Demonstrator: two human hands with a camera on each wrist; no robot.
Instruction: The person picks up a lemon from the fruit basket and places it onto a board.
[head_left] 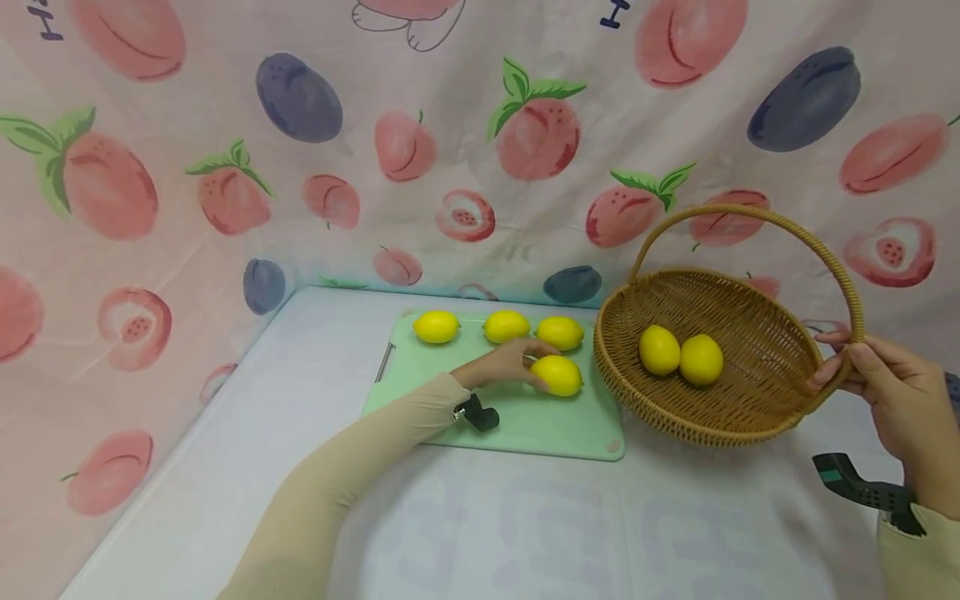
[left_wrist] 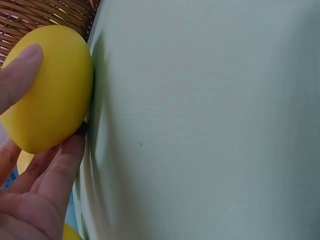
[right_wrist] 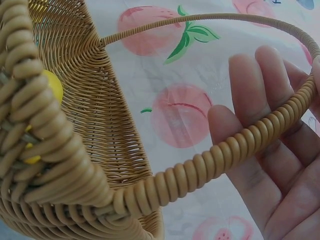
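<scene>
My left hand grips a yellow lemon low over the light green cutting board. In the left wrist view its thumb lies on one side of the lemon and the fingers on the other. My right hand holds the handle of a brown wicker basket, its fingers curled around the wrapped cane near the rim. The basket is tilted towards me, with two lemons lying together inside.
Three more lemons lie along the back of the board. A white table extends in front, and a fruit-printed cloth hangs behind. The basket stands right beside the board's right edge.
</scene>
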